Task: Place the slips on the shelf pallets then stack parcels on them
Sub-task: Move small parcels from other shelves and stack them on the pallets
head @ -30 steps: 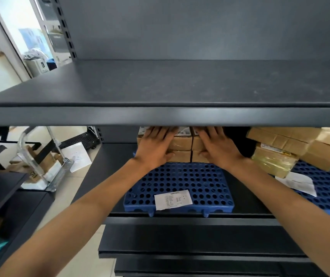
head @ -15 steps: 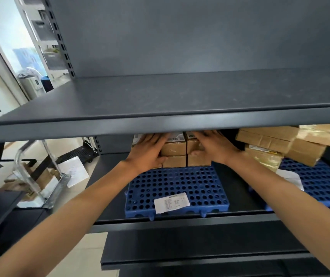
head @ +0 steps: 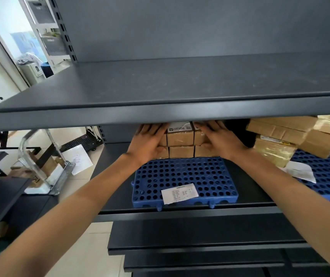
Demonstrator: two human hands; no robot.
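The left hand [head: 148, 142] and right hand [head: 223, 140] press flat, fingers straight, against either side of the parcels [head: 180, 139] stacked at the back of the blue pallet [head: 184, 174], grasping nothing. The slip [head: 179, 193] lies at the pallet's front edge. Stacking seems under way; the next move likely calls for squaring the stack. The upper shelf [head: 160, 114] hides the fingertips and the stack's top.
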